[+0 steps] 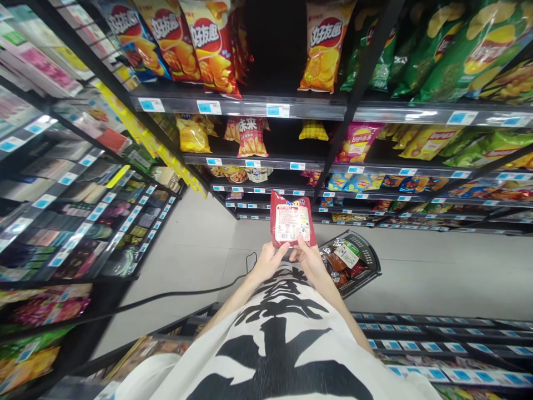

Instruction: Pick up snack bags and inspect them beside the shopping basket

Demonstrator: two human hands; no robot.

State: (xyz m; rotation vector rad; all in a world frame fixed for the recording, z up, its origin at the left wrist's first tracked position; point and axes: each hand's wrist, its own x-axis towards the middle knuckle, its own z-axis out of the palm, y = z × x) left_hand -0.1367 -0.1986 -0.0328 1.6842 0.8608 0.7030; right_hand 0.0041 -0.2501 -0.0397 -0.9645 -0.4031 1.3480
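I hold a red snack packet (290, 219) upright in front of me, its back label with a barcode facing me. My left hand (268, 262) grips its lower left corner and my right hand (307, 260) grips its lower right edge, fingers closed on the packet. Below and right of the packet a dark shopping basket (368, 256) stands on the floor with several wrapped snacks inside.
Shelves of crisp bags (210, 44) fill the racks ahead, with blue price tags along the edges. More stocked shelves line the left side (83, 200). A black cable (183, 294) runs across the pale floor. Lower shelf edges lie at the right (437, 333).
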